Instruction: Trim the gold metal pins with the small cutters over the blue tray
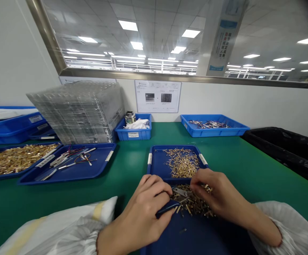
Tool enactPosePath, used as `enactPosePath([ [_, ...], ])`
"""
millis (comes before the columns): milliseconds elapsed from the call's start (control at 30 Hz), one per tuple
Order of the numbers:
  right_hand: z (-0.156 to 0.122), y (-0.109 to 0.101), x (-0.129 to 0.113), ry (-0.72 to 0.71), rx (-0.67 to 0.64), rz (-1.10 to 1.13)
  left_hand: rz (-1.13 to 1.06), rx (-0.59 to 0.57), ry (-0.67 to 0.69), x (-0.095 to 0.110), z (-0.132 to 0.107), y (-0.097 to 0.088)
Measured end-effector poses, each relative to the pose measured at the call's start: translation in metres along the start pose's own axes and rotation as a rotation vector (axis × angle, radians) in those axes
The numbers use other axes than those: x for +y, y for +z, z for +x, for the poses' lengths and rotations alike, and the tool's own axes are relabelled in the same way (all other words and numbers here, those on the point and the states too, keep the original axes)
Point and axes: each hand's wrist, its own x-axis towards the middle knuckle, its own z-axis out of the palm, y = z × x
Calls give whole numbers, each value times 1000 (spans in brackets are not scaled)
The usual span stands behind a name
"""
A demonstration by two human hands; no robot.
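Note:
My left hand point(144, 209) is wrapped round the blue handles of a small pair of pliers point(167, 208). The metal jaws point right, toward my right hand point(220, 194). The fingertips of my right hand are pinched together just by the jaws; what they hold, if anything, is too small and hidden to name. Both hands are over a heap of small brass-coloured pins point(197, 206) in the near dark-blue tray point(188, 239). Right behind it, another blue tray point(157, 163) bears a pile of thin gold-coloured pins point(183, 166).
To the left are a tray of wired metal parts point(90, 173), a tray of gold-coloured pieces point(15, 158) and a tall stack of clear plastic trays point(82, 113). Blue bins point(134, 134) point(214, 132) stand at the back. A black-lined bin point(289, 148) is at right.

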Motion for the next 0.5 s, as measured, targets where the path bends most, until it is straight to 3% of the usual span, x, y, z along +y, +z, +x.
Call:
enactPosePath([
  [67,1,-3,8,83,161,-33,0,13,-25,-2,0,1],
  [133,2,-7,16,142,190,-93,3,19,-47,-4,0,2],
  [333,-1,0,24,177,-157,-166,16,15,-77,-5,1,2],
  [500,-1,8,17,152,-191,-115,8,2,-103,-5,0,3],
])
